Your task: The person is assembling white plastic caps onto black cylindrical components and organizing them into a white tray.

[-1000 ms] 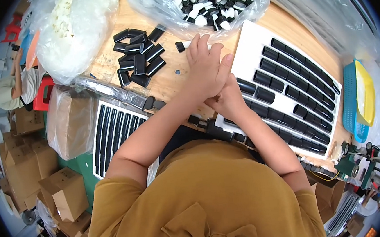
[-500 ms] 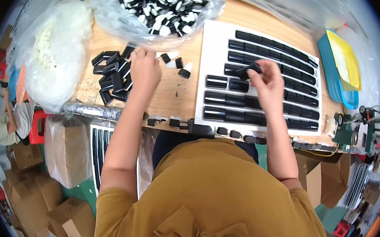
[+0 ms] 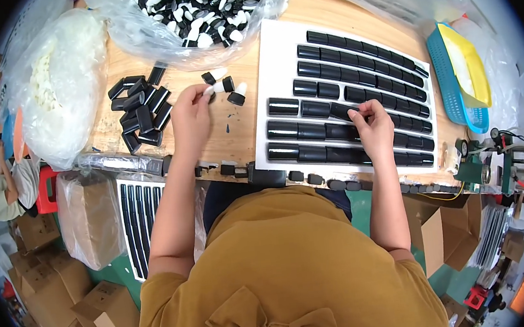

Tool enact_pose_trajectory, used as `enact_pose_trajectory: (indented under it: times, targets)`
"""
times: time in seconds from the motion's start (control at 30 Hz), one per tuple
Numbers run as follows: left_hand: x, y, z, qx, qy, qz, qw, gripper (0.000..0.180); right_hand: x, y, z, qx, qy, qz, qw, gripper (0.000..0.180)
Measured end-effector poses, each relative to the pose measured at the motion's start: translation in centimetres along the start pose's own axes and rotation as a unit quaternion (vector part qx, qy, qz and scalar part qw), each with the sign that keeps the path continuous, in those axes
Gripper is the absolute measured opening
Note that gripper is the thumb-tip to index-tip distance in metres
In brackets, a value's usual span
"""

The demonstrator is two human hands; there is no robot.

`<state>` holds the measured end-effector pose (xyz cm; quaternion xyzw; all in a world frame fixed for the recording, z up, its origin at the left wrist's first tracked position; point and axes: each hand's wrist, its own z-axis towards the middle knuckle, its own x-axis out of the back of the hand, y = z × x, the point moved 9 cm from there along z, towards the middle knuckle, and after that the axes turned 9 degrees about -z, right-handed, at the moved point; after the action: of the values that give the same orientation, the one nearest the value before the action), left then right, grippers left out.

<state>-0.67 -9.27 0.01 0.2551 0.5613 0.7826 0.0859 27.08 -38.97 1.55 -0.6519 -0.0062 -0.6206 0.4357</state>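
Left hand point(image 3: 190, 110) shifted onto white-tipped cap point(image 3: 210, 88) at its fingertips.

Clear plastic bag point(image 3: 199, 19) of black-and-white caps, at the bench's far edge; second clear bag point(image 3: 59, 88) of white pieces, bulging over the far left corner. Brown paper-wrapped bundle point(image 3: 89, 219) below the bench's near left edge. Plain brown cardboard boxes point(image 3: 67, 292), stacked on the floor beside it.
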Motion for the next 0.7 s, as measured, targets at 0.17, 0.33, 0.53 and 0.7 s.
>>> enact_pose_trajectory:
  times: [0.17,0.33,0.53,0.7]
  targets:
    - [-0.8,0.5,-2.5,-0.045,0.002,-0.019,0.999,0.012,-0.5,0.8,0.5,-0.041,-0.053,0.024,0.998,0.014]
    - [-1.4,-0.5,-3.2,0.002,0.011,-0.064,0.998,0.010,-1.0,0.2,1.4,-0.042,-0.102,-0.055,0.992,0.018]
    - [-1.3,-0.9,-3.4,-0.032,0.022,-0.047,0.998,0.011,0.1,-4.6,0.0,0.125,0.037,-0.159,0.979,0.011]
    - [-1.8,-0.8,-3.3,-0.041,-0.013,-0.011,0.999,0.012,-0.2,-3.0,0.6,0.093,-0.022,-0.132,0.987,0.014]
